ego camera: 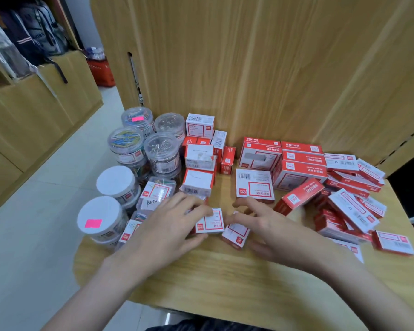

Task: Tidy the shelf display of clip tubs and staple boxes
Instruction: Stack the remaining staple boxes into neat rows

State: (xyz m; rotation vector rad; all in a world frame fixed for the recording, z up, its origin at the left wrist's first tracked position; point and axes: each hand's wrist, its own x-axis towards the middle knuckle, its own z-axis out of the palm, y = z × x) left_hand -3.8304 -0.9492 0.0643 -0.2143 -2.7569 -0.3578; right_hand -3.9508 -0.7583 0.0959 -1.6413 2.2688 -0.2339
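Observation:
On a wooden shelf (201, 278) lie red-and-white staple boxes and clear clip tubs. My left hand (167, 225) grips a small staple box (212, 223) near the front middle, fingers over its top and thumb under its near edge. My right hand (261, 220) lies just to the right with fingers spread, touching a second small box (236, 235) that sits tilted beside the first. Clear tubs of clips (161, 151) stand stacked at the left, with two white-lidded tubs (99, 217) in front of them. Larger staple boxes (299, 168) sit at the back right.
A loose heap of staple boxes (351, 206) covers the right end of the shelf. A wooden back panel (249, 68) rises behind. The shelf's left edge drops to a tiled floor (34, 235). Wooden cabinets (34, 111) and a red basket (101, 72) stand beyond at left.

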